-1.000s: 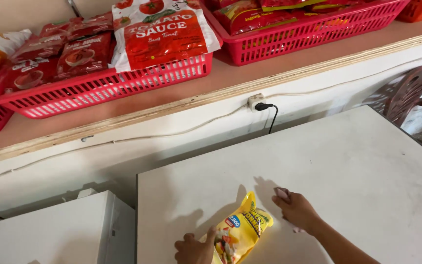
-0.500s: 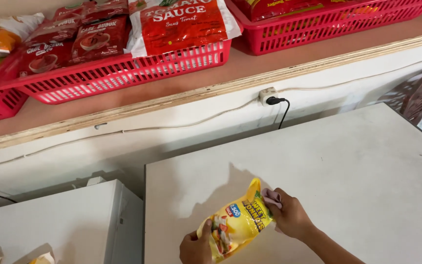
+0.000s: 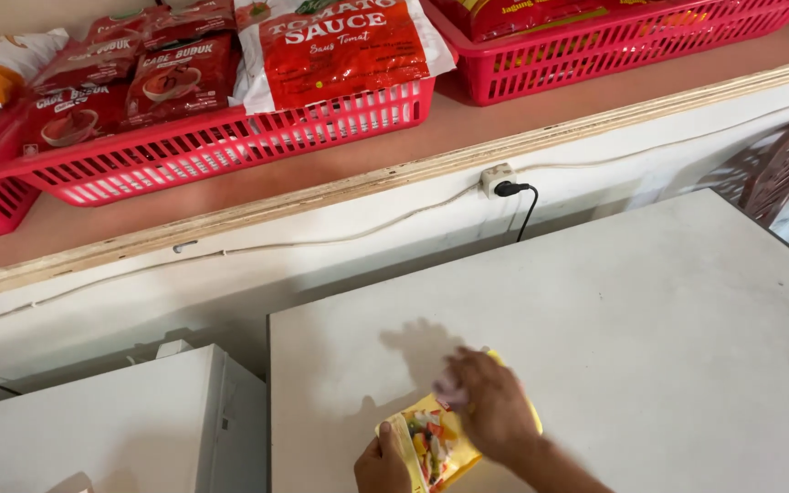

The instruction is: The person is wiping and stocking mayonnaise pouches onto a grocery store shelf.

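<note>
Holding a yellow pouch [image 3: 436, 443] low at the near edge of a white table [image 3: 650, 338], both hands work on it at once. Left hand [image 3: 382, 466] sits at the pouch's lower left corner, thumb pressed onto the front face, the other fingers hidden behind; it pinches that corner. Right hand [image 3: 490, 411] lies over the upper right part of the pouch, fingers curled down onto it, back of the hand toward the camera; the hand is motion-blurred, so whether the fingers pinch the top edge or only press on it cannot be told. Pouch front shows a printed picture of mixed coloured pieces; it is tilted, top pointing up and right, and appears raised slightly above the tabletop, casting a shadow behind it. Behind the table, a white wall socket with a black plug [image 3: 504, 185] and cord. Above, a wooden shelf [image 3: 431, 137] carries red plastic baskets [image 3: 230, 146] filled with red sachets and a large red-and-white sauce bag [image 3: 344, 46]. Lower left, a white cabinet top [image 3: 93, 429]. Far right, a dark brown plastic chair [image 3: 783, 169].
</note>
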